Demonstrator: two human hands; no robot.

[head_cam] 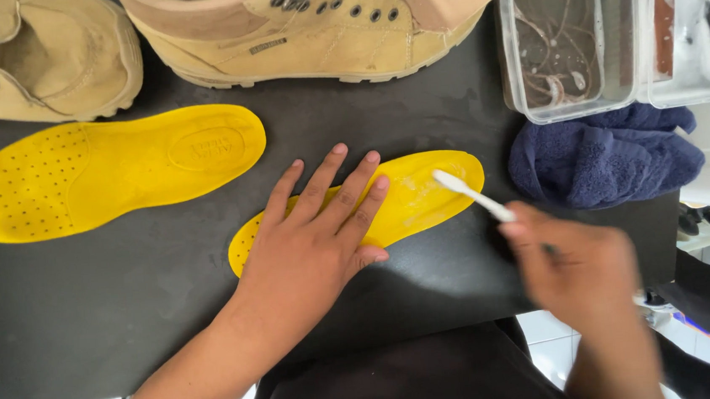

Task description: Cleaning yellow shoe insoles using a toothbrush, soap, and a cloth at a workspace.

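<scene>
Yellow foam insole [422,190] lies near the front edge of the black worktop [85,313], pinned flat under the left hand [312,241], whose fingers are spread and pressed down across its middle and toe end. The right hand [580,270], blurred, is closed around the handle of a white brush [468,192], a toothbrush by the look of it, with its head resting on the heel part, where a pale wet film shows.

Such an insole looks light, thin and bendy, likely to slide or curl on the smooth top if not held, so a flat palm over the broad middle seems the sound hold; wet, it may be slippery.

A second yellow insole [100,173] lies apart toward the left edge. Two tan lace-up boots [291,27] stand along the back edge. A dark blue towel [605,159] sits bunched at the right edge, and clear plastic tubs [570,39] stand behind it at the back right corner.
</scene>
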